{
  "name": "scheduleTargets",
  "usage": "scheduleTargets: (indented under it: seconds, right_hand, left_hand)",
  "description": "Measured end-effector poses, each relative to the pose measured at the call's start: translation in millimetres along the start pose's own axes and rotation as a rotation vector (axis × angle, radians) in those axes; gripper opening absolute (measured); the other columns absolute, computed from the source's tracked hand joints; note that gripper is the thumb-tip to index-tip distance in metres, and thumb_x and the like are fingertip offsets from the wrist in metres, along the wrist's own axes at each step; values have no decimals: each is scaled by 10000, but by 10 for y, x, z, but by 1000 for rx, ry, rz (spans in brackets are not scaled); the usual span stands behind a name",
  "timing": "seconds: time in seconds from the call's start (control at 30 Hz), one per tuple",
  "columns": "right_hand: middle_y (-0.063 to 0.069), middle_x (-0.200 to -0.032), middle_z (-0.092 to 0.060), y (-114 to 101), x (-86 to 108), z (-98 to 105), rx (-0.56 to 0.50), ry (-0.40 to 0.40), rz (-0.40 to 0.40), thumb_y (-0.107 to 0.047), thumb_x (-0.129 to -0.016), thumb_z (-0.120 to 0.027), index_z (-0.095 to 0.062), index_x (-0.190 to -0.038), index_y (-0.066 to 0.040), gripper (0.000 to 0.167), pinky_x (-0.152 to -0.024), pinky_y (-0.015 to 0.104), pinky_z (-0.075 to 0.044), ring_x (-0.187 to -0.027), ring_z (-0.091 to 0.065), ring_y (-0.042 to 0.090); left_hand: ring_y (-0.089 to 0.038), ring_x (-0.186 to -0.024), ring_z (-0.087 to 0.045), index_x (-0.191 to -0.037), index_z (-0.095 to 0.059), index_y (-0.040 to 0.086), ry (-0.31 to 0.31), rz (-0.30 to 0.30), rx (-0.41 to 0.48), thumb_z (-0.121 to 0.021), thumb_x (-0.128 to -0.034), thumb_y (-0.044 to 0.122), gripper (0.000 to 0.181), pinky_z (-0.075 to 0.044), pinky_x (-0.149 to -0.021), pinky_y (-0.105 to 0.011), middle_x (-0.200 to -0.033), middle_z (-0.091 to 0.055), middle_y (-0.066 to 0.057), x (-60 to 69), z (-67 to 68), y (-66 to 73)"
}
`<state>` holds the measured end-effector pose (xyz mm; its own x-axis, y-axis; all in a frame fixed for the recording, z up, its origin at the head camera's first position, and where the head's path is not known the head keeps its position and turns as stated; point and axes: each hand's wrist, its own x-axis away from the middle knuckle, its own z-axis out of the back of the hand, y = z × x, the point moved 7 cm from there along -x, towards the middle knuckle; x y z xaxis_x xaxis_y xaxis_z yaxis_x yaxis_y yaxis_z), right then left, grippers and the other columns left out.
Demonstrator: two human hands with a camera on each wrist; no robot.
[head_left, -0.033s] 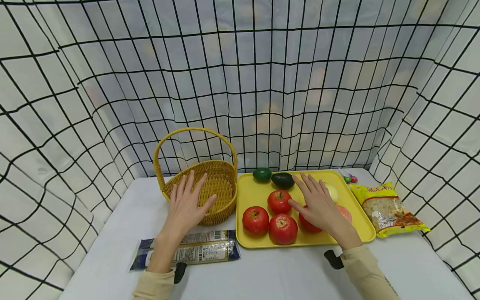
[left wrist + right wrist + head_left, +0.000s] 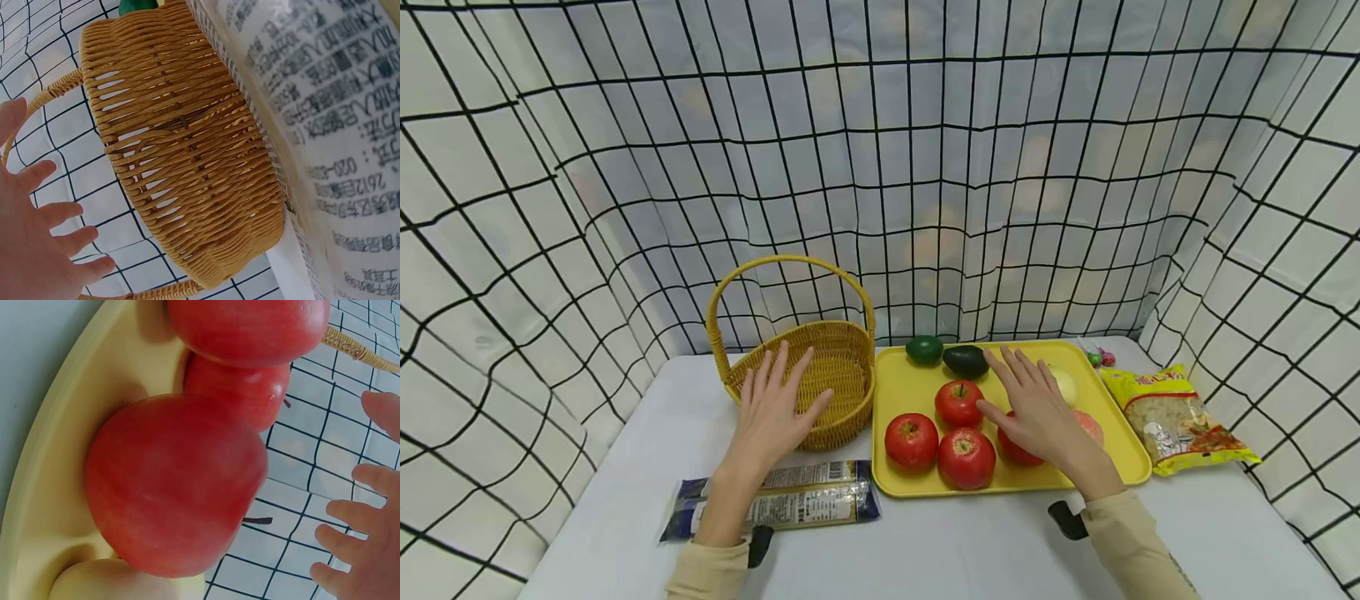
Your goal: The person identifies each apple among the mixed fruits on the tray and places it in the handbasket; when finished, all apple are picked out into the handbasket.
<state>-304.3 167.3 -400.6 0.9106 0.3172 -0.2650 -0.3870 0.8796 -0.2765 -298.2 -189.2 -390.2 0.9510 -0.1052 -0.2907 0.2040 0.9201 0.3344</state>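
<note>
My left hand (image 2: 775,408), fingers spread and straight, hovers in front of a yellow wicker basket (image 2: 842,429) with a tall arched handle. It holds nothing; the left wrist view shows the basket's woven side (image 2: 181,144) apart from the fingers. Over the right half of a yellow tray (image 2: 895,487) hangs my right hand (image 2: 1037,412), also spread and holding nothing. Red apples (image 2: 967,458) sit on the tray, one of them partly behind this hand. In the right wrist view a large red apple (image 2: 175,481) stands apart from the fingers.
Two dark green avocados (image 2: 966,361) lie at the tray's back edge. A pale round fruit (image 2: 1063,386) and a pinkish one (image 2: 1088,427) are partly hidden. Long printed packets (image 2: 808,506) lie front left; a yellow food bag (image 2: 1180,417) and small wrapped candies (image 2: 1101,358) lie right.
</note>
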Motion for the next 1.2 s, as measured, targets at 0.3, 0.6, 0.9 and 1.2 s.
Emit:
scheduleTargets:
  seconds: [0.3, 0.6, 0.9, 1.2]
  right_hand:
    - [209, -1686, -275, -42, -26, -5, -1, 10, 11, -456, -993, -629, -301, -1628, -160, 773, -1271, 666, -119, -1568, -228, 445]
    - [192, -1695, -263, -52, -21, -88, -17, 10, 5, -473, -987, -631, -299, -1632, -179, 783, -1271, 665, -132, -1566, -244, 439]
    - [191, -1689, -282, -127, -4, -187, -37, -15, 17, -485, -988, -628, -306, -1630, -173, 783, -1266, 667, -156, -1563, -261, 439]
    - [169, -1687, -299, -325, -31, -212, -109, -23, 58, -490, -985, -633, -341, -1618, -191, 758, -1252, 678, -189, -1555, -285, 436]
  left_hand:
    - [-473, -1588, -111, -1650, -245, 250, 40, 0, 2, -551, -1010, 566, 777, -88, -1253, -703, -1732, -108, -195, 15, 24, -52]
    - [-497, -1585, -69, -1660, -189, 183, 114, 66, 152, -510, -1041, 543, 784, -62, -1231, -737, -1728, -52, -227, 1, 365, -480]
    - [-545, -1566, -58, -1671, 5, 153, 126, 161, 416, -479, -1075, 460, 827, -132, -1178, -790, -1727, 10, -235, 2, 388, -1079]
    - [-479, -1594, -33, -1657, 119, 187, 93, 192, 615, -431, -1088, 458, 836, -126, -1228, -731, -1743, 61, -139, -83, 247, -1232]
